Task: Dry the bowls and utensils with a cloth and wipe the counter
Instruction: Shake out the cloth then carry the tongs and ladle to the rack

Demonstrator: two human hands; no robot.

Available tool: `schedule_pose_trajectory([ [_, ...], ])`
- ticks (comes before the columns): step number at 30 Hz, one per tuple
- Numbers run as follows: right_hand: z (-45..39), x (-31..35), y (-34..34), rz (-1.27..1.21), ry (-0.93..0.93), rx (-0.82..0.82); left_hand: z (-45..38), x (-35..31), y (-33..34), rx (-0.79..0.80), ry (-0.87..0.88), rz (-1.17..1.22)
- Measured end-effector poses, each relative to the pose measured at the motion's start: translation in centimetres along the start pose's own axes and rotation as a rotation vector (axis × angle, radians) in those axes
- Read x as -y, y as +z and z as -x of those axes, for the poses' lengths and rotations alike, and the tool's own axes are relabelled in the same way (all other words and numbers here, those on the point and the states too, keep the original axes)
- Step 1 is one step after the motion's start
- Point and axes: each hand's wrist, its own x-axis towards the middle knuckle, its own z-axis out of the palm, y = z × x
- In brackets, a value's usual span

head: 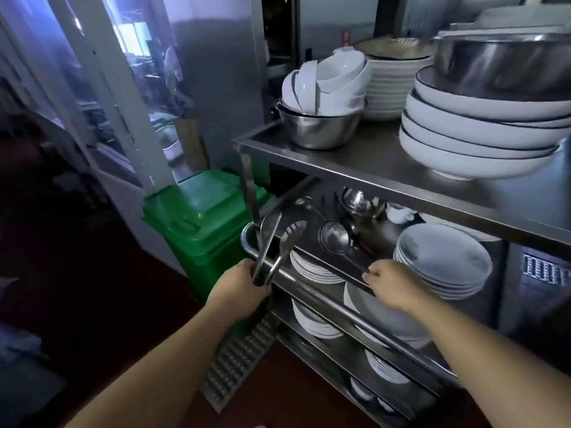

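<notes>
My left hand (244, 284) grips the hinge end of a pair of steel tongs (275, 245), their open tips pointing up and away over the left end of a steel utensil tray (312, 254). My right hand (391, 281) pinches the front rim of that tray, fingers curled over the edge. Inside the tray lie a ladle (335, 237) and other steel utensils. White bowls (327, 84) fill a steel mixing bowl (318, 129) on the rack's top shelf (355, 159). No cloth is in view.
Large white bowls (472, 128) under a steel basin (500, 63) stand at the top right. Plate stacks (445, 261) fill the lower shelves. A green lidded bin (204, 223) stands left of the rack, with a metal floor grate (238, 362) below.
</notes>
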Motion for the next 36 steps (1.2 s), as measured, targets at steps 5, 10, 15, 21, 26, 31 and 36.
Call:
schedule_pose_trajectory([
  [5, -4.5, 3.1, 1.2, -0.003, 0.133, -0.046, -9.1, 1.1, -2.3, 0.098, 0.158, -0.074],
  [10, -6.5, 3.9, 2.4, -0.045, 0.245, -0.093, -15.8, 0.5, -3.3, 0.203, 0.288, -0.131],
  [15, -7.1, 2.7, 2.6, -0.089, 0.339, -0.125, -20.7, -1.4, -2.5, 0.238, 0.457, -0.240],
  [21, -7.9, 0.3, 1.6, -0.069, 0.389, -0.179, -24.1, -4.7, -0.7, 0.222, 0.619, -0.444],
  [26, -8.7, -1.0, 1.1, -0.123, 0.405, -0.217, -26.9, -5.9, 0.2, 0.202, 0.663, -0.654],
  [31, -8.5, -1.4, 1.4, -0.141, 0.408, -0.187, -29.4, -6.4, 1.5, 0.195, 0.773, -0.786],
  [36, -8.7, -1.5, 1.9, -0.119, 0.400, -0.189, -31.8, -6.5, 2.5, 0.267, 0.832, -0.757],
])
